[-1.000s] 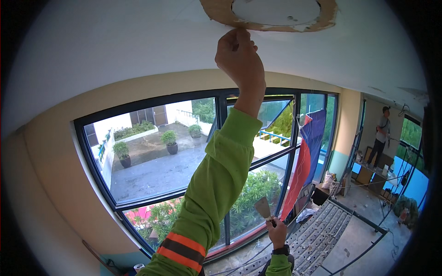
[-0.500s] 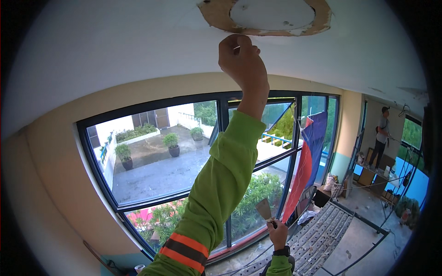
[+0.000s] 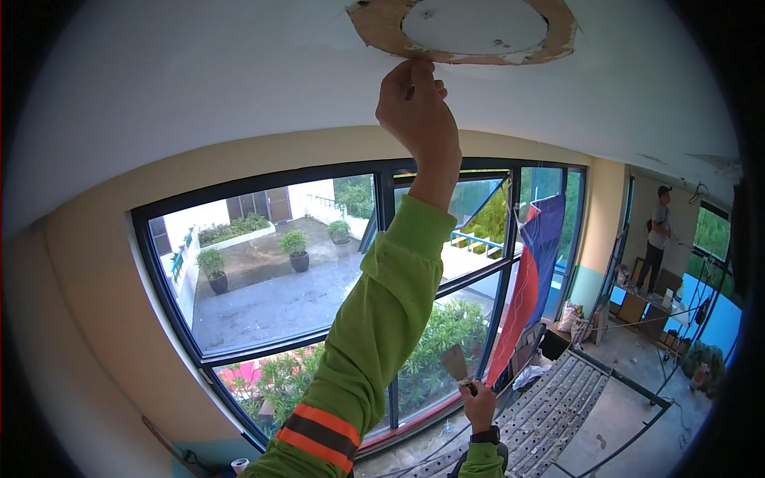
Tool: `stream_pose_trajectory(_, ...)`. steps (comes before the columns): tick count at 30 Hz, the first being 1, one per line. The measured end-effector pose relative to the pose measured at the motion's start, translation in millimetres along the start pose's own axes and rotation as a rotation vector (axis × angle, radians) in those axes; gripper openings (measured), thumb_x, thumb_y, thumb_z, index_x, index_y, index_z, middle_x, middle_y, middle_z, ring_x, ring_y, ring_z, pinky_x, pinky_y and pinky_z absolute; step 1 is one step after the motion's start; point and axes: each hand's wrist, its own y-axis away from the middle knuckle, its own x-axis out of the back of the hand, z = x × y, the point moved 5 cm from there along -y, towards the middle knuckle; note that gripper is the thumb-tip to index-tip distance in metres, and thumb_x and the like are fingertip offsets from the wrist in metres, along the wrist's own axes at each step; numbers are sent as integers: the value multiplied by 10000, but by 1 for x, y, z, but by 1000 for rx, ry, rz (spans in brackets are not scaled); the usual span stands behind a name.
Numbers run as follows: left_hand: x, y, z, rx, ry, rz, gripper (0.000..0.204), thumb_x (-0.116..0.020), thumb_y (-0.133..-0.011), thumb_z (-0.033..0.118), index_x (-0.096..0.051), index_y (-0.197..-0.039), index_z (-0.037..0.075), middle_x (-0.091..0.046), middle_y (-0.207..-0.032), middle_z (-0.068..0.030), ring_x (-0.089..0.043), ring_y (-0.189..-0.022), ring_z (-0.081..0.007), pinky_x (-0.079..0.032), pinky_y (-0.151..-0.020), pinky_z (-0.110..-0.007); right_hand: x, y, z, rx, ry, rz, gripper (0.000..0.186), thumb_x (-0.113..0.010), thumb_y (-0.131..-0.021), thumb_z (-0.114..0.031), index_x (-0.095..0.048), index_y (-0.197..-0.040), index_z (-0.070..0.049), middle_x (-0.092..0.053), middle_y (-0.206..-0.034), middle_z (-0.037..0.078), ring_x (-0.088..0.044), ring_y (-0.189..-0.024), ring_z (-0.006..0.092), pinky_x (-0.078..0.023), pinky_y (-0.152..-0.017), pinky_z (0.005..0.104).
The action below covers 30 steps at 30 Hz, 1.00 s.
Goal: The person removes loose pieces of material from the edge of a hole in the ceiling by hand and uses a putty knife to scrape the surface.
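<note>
My left hand (image 3: 418, 111) is raised to the white ceiling (image 3: 239, 88), its thumb and fingers pinched together at the near edge of a torn brown paper ring (image 3: 373, 30). Whatever lies between the fingertips is hidden. Inside the ring sits a whitish round patch (image 3: 470, 25) with a few dark marks. Low and to the right, my right hand (image 3: 480, 409) is closed round the handle of a putty knife (image 3: 455, 363), its wide blade pointing up. The knife is well apart from the ceiling.
A large dark-framed window (image 3: 263, 259) fills the wall ahead. Beside it hangs a red and blue cloth (image 3: 532, 275). Below right is a perforated metal scaffold platform (image 3: 558, 402). Another person (image 3: 657, 239) stands on a raised surface at the far right.
The view has shifted slightly. My left hand stays pinched at the ring's edge, its wrist a little further left. My right hand still holds the putty knife low.
</note>
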Motion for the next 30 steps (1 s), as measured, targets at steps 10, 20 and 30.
stream_pose_trajectory(10,-8,-7,-4,29,86,64,125,-537,-848,66,-582,-906,-35,-572,-711,-44,-526,-581,-107,-463,-549,-246,0,-1,4,-50,-18,-34,331,-675,-792,-332,-672,-882,-13,-657,-772,195,-642,-764,387,-488,-660,451)
stream_pose_trajectory(20,-12,0,-4,79,100,83,138,-513,-877,88,-542,-949,-26,-542,-750,-47,-499,-598,-103,-451,-568,-265,5,-1,6,-21,-25,-14,323,-675,-791,-324,-672,-875,-12,-660,-777,195,-645,-760,383,-489,-662,451)
stream_pose_trajectory(30,-4,0,-5,109,97,-9,169,-554,-870,109,-557,-986,-14,-581,-790,-64,-553,-646,-119,-526,-602,-272,1,0,5,0,1,23,292,-693,-794,-277,-673,-827,13,-660,-729,195,-666,-721,353,-502,-634,411)
